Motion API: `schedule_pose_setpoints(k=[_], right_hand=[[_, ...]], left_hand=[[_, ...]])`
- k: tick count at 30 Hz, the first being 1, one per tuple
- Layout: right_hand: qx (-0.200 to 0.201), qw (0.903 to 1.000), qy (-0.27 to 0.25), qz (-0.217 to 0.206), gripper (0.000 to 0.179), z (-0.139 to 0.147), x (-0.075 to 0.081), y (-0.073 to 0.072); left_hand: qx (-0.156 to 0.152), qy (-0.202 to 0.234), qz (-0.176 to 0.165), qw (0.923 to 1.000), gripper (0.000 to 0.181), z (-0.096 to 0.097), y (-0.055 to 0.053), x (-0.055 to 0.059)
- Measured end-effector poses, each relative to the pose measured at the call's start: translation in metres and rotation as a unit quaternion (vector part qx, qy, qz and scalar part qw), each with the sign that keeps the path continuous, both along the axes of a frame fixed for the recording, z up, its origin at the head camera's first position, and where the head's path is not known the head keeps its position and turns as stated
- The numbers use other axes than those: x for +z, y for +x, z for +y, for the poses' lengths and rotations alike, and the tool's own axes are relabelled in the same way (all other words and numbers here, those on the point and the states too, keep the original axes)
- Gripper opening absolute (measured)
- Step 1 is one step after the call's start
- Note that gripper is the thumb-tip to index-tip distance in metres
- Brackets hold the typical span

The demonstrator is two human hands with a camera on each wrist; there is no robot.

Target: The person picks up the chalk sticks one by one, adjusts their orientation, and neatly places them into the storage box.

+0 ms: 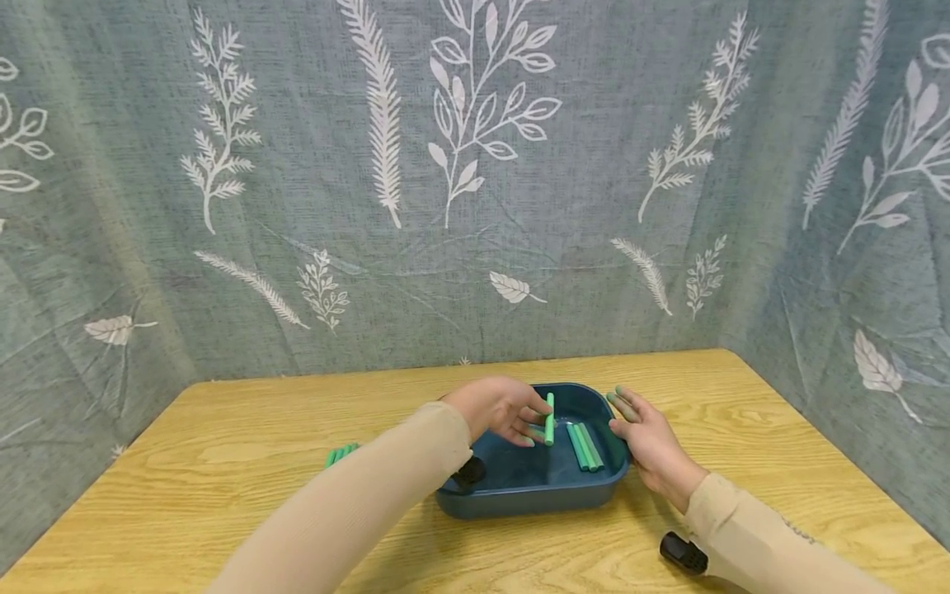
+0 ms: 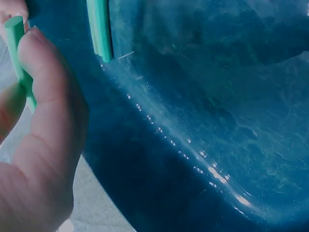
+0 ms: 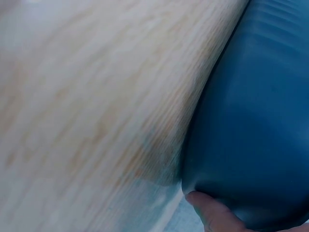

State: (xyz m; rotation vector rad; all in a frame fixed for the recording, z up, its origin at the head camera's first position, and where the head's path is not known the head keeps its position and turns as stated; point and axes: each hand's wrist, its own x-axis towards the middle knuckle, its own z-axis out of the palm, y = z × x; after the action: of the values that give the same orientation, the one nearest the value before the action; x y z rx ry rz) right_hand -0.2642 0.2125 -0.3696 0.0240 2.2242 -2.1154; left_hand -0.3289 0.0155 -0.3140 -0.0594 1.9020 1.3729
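My left hand [image 1: 496,406] is over the dark blue basin [image 1: 530,501], pinching a slim green stick [image 1: 550,419] between thumb and fingers. The left wrist view shows this stick upright between thumb and fingertip. Inside the basin, several green sticks [image 1: 586,448] lie side by side towards the right. At the basin's right side is my right hand [image 1: 655,445], its fingers extended by the rim. A fingertip [image 3: 212,210] meets the basin's outer wall in the right wrist view.
More green sticks [image 1: 340,453] lie on the wooden table [image 1: 245,478] to the left, partly hidden by my left sleeve [image 1: 356,503]. A black device [image 1: 683,553] is at my right wrist. A grey-green curtain [image 1: 319,181] with white leaf prints stands behind the table.
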Motion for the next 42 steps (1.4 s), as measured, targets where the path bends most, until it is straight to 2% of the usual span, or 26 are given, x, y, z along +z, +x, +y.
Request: schedule_pose_setpoints(k=[4, 12, 20, 27, 31, 32, 34, 36, 38, 39, 40, 41, 42], right_hand=[[-0.002, 1.0000, -0.001, -0.002, 0.062, 0.001, 0.000, 0.000], [-0.007, 1.0000, 0.003, -0.004, 0.061, 0.001, 0.000, -0.001], [-0.003, 0.9998, 0.018, -0.009, 0.059, -0.001, 0.001, 0.000], [0.000, 0.9999, 0.011, -0.009, 0.059, 0.000, 0.001, 0.000], [0.001, 0.9999, 0.012, -0.010, 0.059, 0.000, 0.000, 0.001], [0.000, 0.9999, 0.014, -0.010, 0.059, 0.000, 0.000, 0.001], [0.000, 0.9998, 0.015, -0.008, 0.059, 0.001, 0.000, 0.001], [0.000, 0.9999, 0.015, -0.007, 0.059, 0.001, 0.000, 0.002], [-0.001, 0.9999, 0.016, -0.006, 0.059, 0.001, 0.000, 0.002], [0.000, 0.9999, 0.013, -0.005, 0.059, 0.001, 0.000, 0.001], [0.000, 0.9999, 0.014, -0.005, 0.059, 0.001, 0.000, 0.001], [0.000, 0.9999, 0.015, -0.004, 0.059, 0.000, -0.001, 0.001], [-0.001, 0.9999, 0.016, -0.004, 0.059, 0.000, -0.001, 0.000]], left_hand=[[0.004, -0.004, -0.005, 1.0000, 0.017, 0.007, -0.004, -0.004], [0.007, -0.018, -0.030, 0.9993, 0.037, 0.018, -0.009, -0.018], [-0.013, -0.056, -0.041, 0.9975, 0.032, 0.024, -0.010, -0.027], [0.033, -0.011, -0.071, 0.9969, 0.034, 0.031, -0.009, -0.035], [0.052, 0.001, -0.067, 0.9964, 0.035, 0.033, -0.009, -0.036], [0.056, 0.004, -0.066, 0.9962, 0.035, 0.033, -0.004, -0.031], [0.060, 0.001, -0.055, 0.9967, 0.037, 0.035, -0.005, -0.034], [0.059, 0.009, -0.070, 0.9957, 0.037, 0.043, -0.039, -0.071], [0.051, 0.012, -0.078, 0.9956, 0.035, 0.053, -0.084, -0.123], [0.046, 0.011, -0.083, 0.9954, 0.035, 0.060, -0.113, -0.155], [0.044, 0.011, -0.090, 0.9949, 0.035, 0.065, -0.137, -0.182], [0.036, 0.019, -0.103, 0.9938, 0.034, 0.068, -0.159, -0.205], [0.035, 0.017, -0.105, 0.9937, 0.035, 0.068, -0.164, -0.210]])
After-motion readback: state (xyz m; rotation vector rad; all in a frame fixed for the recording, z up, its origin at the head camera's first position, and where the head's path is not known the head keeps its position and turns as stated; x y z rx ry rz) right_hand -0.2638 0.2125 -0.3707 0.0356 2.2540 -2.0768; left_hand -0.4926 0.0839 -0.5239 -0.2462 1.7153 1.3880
